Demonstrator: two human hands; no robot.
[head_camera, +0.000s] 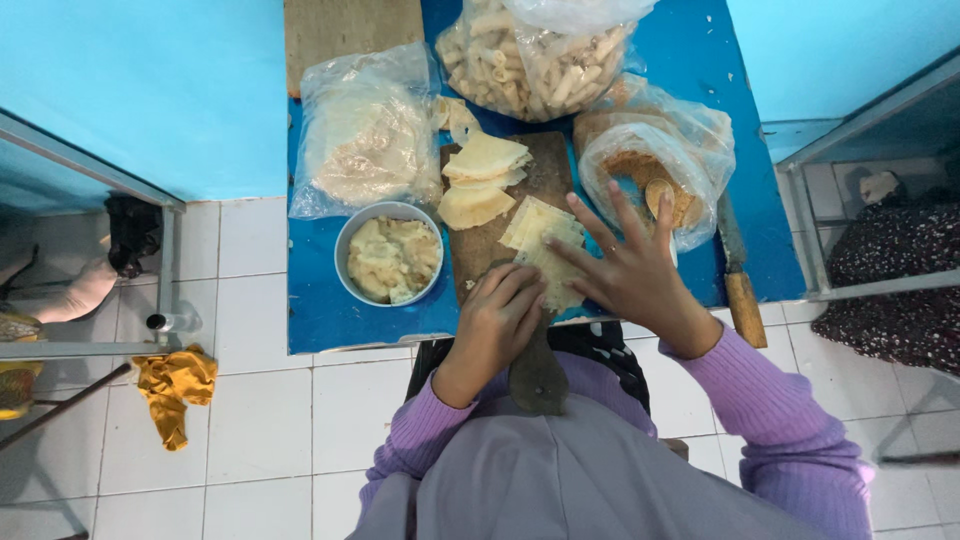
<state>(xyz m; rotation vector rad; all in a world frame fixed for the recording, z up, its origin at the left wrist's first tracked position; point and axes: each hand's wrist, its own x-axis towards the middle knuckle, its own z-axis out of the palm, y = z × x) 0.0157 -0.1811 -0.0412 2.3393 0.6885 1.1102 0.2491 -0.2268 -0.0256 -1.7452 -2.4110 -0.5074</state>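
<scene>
1. Blue table (330, 310) at frame centre, wooden board (470, 265) on it, pale wrapper stack (545, 250) near the board's lower right edge.
2. Step, judged: working on the top wrapper, folding or rolling its near edge.
3. Left hand (500, 320) at lower centre, knuckles up, fingers curled tight over the stack's near corner; grip closed on dough, though what lies under the fingers stays hidden.
4. Right hand (630, 275) right of centre, palm down, fingers splayed wide, tips pressing the stack flat; nothing grasped.
5. Both wrists bent inward, purple sleeves reaching up from the lower frame.
6. Next move, judged: needs steady pressure and a gentle pull, thin sheets likely to tear.
7. Filling bowl (390, 255) left of the board; folded wrappers (480, 180) above; knife (740, 270) at the right edge.
</scene>
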